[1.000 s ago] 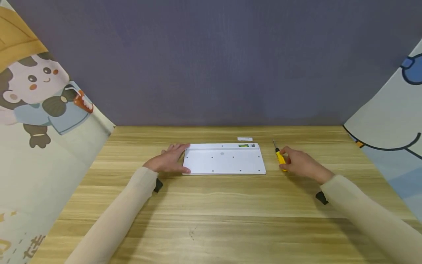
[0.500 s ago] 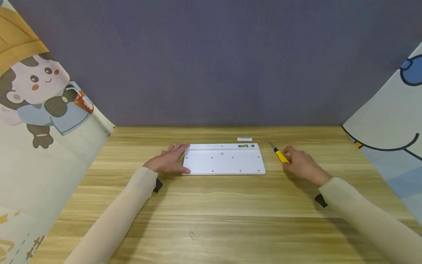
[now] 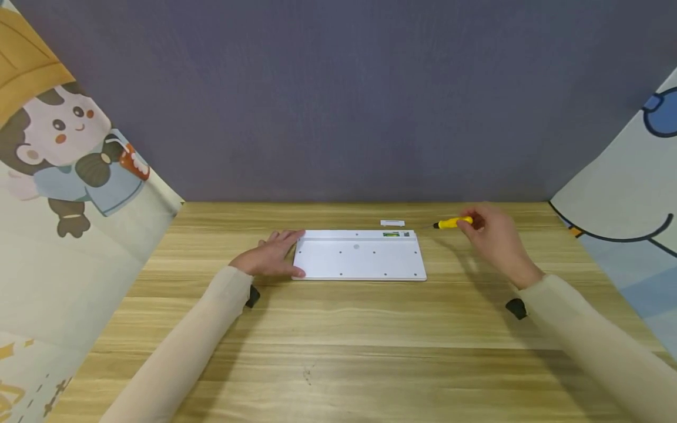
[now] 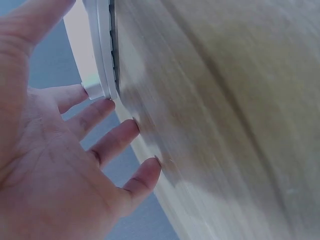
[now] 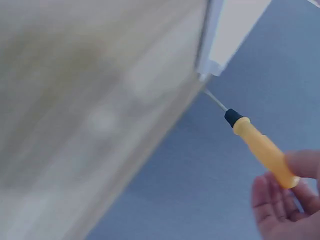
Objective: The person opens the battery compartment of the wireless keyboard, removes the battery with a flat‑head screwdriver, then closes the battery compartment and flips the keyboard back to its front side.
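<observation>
A white keyboard lies with its underside up, screws dotted over it and a green battery showing in a slot at the back right. My left hand rests at its left end, thumb on the front corner and forefinger by the back corner. In the left wrist view the fingers are spread and nearly straight, some at the keyboard's edge. My right hand pinches a yellow screwdriver by its handle end, right of the keyboard. Its thin shaft points left toward the keyboard.
Just behind the keyboard lies a small white battery cover. The wooden table ends at a dark grey panel at the back. Walls with cartoon prints stand left and right.
My right hand has risen and moved back with the screwdriver, shifting its grip toward the handle's end. The screwdriver has swung from slanting away to nearly sideways. My left hand has stayed put.
</observation>
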The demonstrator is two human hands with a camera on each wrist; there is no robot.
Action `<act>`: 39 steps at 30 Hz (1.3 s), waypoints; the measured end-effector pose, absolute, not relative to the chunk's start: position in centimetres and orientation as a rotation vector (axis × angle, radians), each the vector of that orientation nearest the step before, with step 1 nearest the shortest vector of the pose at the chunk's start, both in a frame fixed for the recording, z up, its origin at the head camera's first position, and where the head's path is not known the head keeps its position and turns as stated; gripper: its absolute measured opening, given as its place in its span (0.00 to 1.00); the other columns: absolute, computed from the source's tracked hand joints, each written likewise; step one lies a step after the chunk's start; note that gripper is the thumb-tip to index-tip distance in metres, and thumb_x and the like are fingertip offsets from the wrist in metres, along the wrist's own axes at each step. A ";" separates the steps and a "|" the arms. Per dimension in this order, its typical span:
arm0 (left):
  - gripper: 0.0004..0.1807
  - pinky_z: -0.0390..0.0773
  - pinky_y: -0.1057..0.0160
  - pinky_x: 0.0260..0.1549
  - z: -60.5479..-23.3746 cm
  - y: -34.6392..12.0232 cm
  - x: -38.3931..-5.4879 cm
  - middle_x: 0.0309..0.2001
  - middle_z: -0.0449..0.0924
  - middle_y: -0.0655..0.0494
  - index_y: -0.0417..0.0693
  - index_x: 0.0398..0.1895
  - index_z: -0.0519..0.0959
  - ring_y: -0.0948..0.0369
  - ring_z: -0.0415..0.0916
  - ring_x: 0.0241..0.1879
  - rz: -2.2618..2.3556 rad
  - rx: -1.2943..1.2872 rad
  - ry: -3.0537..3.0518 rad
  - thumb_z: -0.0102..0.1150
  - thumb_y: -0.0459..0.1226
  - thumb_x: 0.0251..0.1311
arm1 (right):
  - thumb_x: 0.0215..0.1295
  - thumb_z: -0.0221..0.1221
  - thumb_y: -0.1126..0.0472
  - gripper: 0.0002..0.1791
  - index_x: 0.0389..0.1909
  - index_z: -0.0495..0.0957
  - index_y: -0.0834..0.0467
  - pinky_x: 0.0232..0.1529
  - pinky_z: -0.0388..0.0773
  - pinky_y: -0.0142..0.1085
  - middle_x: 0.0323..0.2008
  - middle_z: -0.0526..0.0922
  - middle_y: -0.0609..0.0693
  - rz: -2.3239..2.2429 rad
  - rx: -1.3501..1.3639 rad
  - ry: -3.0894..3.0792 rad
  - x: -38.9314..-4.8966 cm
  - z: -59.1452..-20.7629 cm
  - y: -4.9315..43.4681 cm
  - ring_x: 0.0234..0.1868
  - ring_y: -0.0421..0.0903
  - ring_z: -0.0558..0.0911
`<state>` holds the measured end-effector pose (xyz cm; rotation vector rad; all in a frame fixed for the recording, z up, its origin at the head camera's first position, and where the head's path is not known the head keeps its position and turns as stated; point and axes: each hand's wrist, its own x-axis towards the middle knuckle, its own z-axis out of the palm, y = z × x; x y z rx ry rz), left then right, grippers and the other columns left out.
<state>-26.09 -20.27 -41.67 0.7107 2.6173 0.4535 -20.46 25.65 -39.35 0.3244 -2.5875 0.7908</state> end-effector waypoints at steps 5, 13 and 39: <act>0.58 0.39 0.28 0.57 -41.7 -20.3 -26.1 0.73 0.43 0.42 0.52 0.76 0.43 0.35 0.34 0.69 0.456 0.708 2.619 0.66 0.59 0.48 | 0.57 0.65 0.68 0.12 0.42 0.77 0.65 0.33 0.72 0.34 0.36 0.77 0.53 0.801 0.415 -2.440 -21.1 -38.1 24.4 0.33 0.46 0.77; 0.59 0.39 0.28 0.57 -41.7 -20.1 -26.4 0.73 0.43 0.42 0.53 0.76 0.43 0.35 0.34 0.69 0.454 0.692 2.627 0.65 0.61 0.47 | 0.56 0.64 0.72 0.13 0.43 0.78 0.64 0.39 0.76 0.39 0.37 0.77 0.51 0.875 0.534 -2.412 -22.5 -37.2 22.4 0.37 0.44 0.77; 0.58 0.40 0.28 0.57 -42.1 -19.4 -27.6 0.73 0.44 0.44 0.54 0.76 0.43 0.37 0.34 0.69 0.465 0.652 2.641 0.66 0.60 0.47 | 0.59 0.59 0.75 0.15 0.46 0.78 0.58 0.32 0.75 0.39 0.41 0.76 0.49 0.889 0.657 -2.578 -26.0 -36.8 20.5 0.37 0.44 0.76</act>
